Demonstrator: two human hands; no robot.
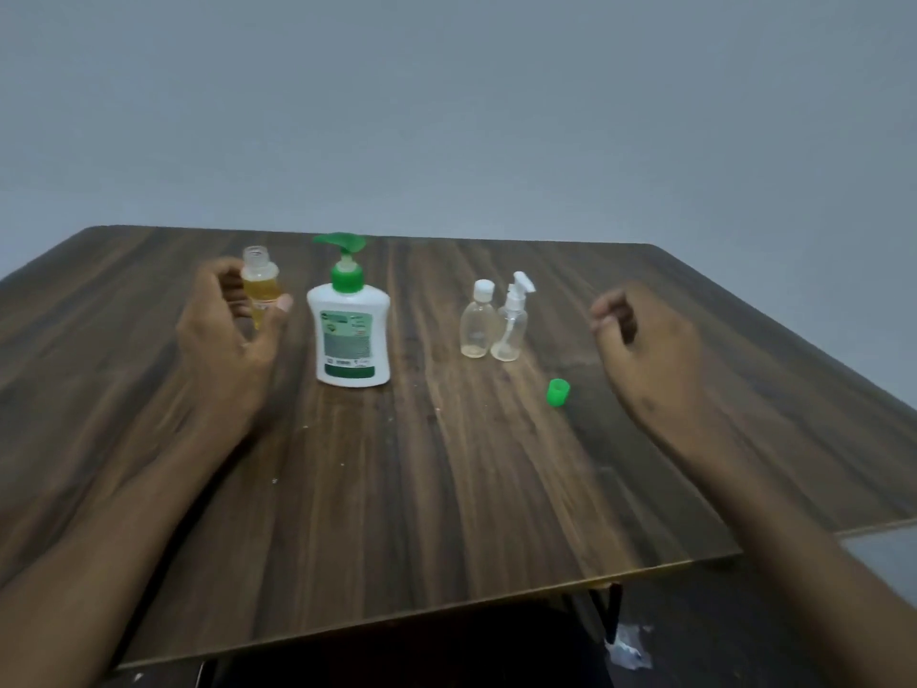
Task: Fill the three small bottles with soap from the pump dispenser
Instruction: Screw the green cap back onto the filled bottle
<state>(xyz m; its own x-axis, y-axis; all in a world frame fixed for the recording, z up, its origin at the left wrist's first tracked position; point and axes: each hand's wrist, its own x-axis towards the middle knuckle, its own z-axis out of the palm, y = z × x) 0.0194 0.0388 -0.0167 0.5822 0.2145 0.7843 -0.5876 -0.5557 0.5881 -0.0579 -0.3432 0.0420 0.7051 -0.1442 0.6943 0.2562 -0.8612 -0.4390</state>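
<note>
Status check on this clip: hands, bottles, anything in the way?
Left hand holds open bottle, part full. Right hand empty, loosely curled. Two bottles still capped. Green cap loose; dispenser unobstructed.

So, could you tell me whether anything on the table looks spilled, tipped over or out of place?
Nothing is spilled or tipped. The only loose item is a green cap lying alone on the table, apart from the open bottle held in the left hand. Pale specks dot the wood; what they are is unclear.
</note>
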